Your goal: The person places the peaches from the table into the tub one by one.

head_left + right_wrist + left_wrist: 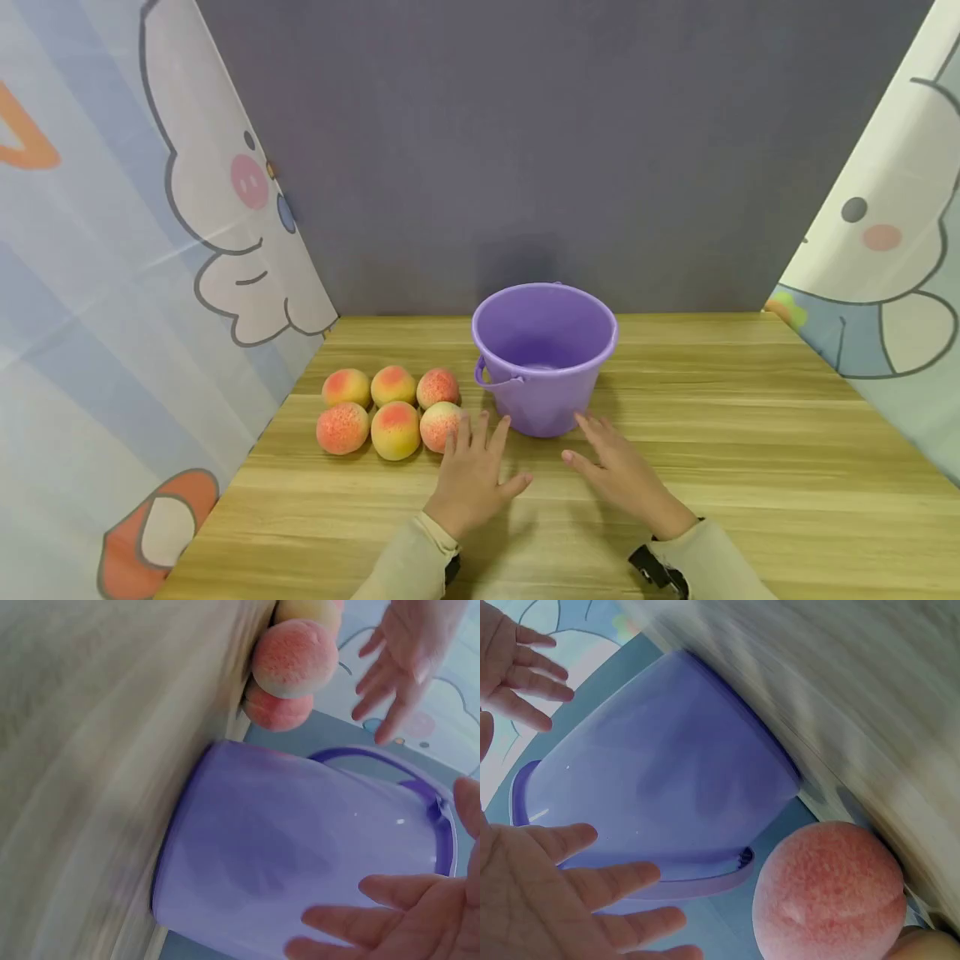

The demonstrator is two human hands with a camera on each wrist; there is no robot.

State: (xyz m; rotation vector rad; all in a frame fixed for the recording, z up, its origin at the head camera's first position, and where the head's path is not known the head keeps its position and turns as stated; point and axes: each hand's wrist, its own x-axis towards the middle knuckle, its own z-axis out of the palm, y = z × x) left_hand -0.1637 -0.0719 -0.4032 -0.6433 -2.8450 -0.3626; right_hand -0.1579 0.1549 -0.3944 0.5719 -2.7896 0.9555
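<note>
A purple bucket (551, 400) stands upright on the table, its handle (480, 375) hanging down at the left side. My left hand (472, 479) hovers in front of the bucket with fingers spread, fingertips close to the nearest peach (441, 427). On the other side, my right hand (622, 475) reaches toward the bucket's lower front, fingers extended and holding nothing. In the left wrist view the bucket (660, 765) lies beyond the spread fingers (622, 885). The right wrist view shows the bucket (300, 847) past my right fingers (360, 922).
Several peaches sit in two rows left of the bucket, among them a yellow-red peach (396, 431) in the front row. A grey panel (600, 150) rises behind the wooden table (750, 467). Cartoon-printed curtains (97, 292) hang at both sides.
</note>
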